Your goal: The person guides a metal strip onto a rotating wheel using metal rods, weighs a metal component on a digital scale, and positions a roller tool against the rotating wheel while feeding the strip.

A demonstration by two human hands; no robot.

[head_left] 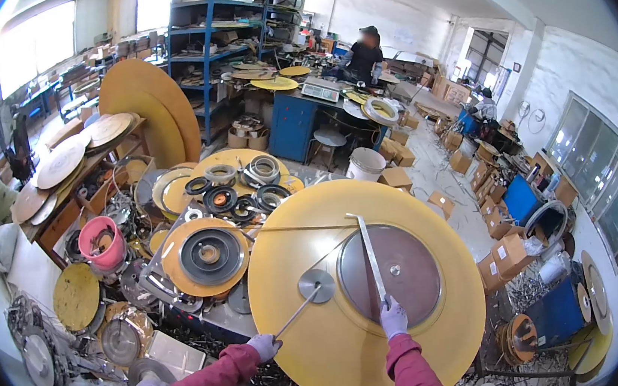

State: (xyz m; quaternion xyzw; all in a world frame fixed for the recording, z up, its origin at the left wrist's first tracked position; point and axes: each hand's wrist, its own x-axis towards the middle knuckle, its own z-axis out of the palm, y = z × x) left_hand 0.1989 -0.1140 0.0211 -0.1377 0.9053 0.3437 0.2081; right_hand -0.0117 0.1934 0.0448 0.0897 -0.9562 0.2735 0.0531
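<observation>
My left hand (265, 346), in a light glove, is closed round a thin metal rod (296, 313). The rod's far end meets a small grey disc (322, 285) lying over the large yellow round plate (290, 232). My right hand (394, 317), also gloved, grips the lower end of a flat metal bar (369, 254) with a short bent top. The bar crosses a dark brown disc (414, 265) mounted on the yellow plate. A thin strip (298, 228) runs from the left to the bar's top, and another stretch slants down toward the grey disc.
An orange round plate with a dark coil (210, 255) sits to the left, with several black rings (220, 198) behind it. A pink bucket (102, 243) stands farther left. Cardboard boxes (508, 256) line the right side. Another person (365, 57) is at the back by a blue workbench (291, 127).
</observation>
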